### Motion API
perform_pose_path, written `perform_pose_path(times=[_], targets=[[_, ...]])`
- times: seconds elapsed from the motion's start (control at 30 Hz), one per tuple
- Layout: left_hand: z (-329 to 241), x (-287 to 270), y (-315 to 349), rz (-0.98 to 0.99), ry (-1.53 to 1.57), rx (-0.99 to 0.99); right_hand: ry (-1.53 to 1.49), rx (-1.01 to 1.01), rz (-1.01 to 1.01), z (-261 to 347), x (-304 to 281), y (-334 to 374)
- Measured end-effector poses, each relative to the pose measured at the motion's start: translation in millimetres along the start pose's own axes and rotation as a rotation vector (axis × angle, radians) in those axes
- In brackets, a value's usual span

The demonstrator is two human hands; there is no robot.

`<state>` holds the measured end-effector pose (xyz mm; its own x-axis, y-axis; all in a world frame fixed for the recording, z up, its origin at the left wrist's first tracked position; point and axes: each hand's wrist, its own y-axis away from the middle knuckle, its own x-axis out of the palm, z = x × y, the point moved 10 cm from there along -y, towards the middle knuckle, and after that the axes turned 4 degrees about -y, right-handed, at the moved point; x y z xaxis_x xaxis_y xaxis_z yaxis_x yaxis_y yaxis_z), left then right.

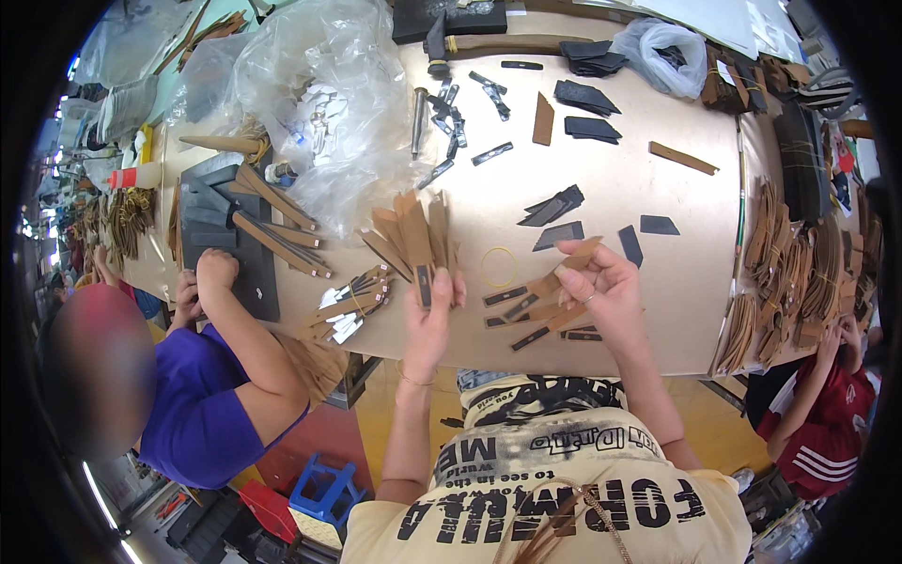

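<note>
My left hand (pixel 430 315) holds a fanned bunch of tan leather strips (pixel 411 235) upright over the near part of the brown table (pixel 639 188). My right hand (pixel 606 287) grips a single tan strip (pixel 581 252) between thumb and fingers, just right of the bunch. Under the right hand lie more tan strips with dark ends (pixel 526 315). A yellow rubber band (pixel 499 267) lies on the table between my hands.
Dark leather pieces (pixel 554 209) are scattered past my hands. A clear plastic bag (pixel 329 103) and a hammer (pixel 498 45) sit at the back. A person in purple (pixel 202 395) sits at the left by a bundle of strips (pixel 349 305); another person in red (pixel 827 414) is at the right beside stacked strip bundles (pixel 799 273).
</note>
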<state>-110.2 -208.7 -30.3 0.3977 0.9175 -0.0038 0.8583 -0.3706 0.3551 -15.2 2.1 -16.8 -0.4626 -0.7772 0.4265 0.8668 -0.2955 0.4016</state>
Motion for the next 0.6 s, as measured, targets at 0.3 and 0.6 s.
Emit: perform_pose_path(times=[0.3, 0.6], targets=[[-53.5, 11.7, 2.2, -0.254, -1.275, 0.232, 0.242, -0.249, 0.357, 34.3, 23.8, 10.6], [-91.4, 67.8, 52.2, 0.283, -0.877, 0.532, 0.235, -0.203, 0.399, 37.5, 35.8, 12.5]])
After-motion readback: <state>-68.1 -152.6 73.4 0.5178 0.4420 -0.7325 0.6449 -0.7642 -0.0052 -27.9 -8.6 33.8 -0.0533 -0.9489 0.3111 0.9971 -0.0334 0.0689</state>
